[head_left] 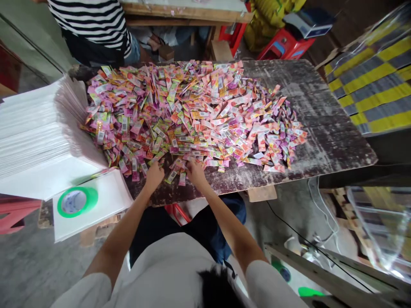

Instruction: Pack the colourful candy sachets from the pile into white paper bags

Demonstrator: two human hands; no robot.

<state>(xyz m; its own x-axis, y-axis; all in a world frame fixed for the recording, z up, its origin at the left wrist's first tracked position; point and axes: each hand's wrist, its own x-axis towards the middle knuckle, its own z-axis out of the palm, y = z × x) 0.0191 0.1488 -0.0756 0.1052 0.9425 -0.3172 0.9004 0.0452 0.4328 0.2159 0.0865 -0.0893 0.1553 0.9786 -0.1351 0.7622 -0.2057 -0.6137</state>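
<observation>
A wide heap of small printed packets (199, 115), pink, orange, green and purple, covers much of the dark worn table (334, 137). My left hand (155, 174) is at the heap's near edge, fingers curled in among the packets; what lies between the fingertips is too small to make out. A short way to the right, my right hand (195, 173) is bent over several packets, its fingertips closed on them. Between the two hands lies a small loose cluster of packets (176, 170).
A tall stack of white sheets (35, 128) stands left, with a green tape roll (77, 202) on a lower white stack (112, 192). A person in a striped top (93, 25) is at the far left. Yellow-and-grey wrapped goods (375, 85) and a red stool (285, 45) stand right.
</observation>
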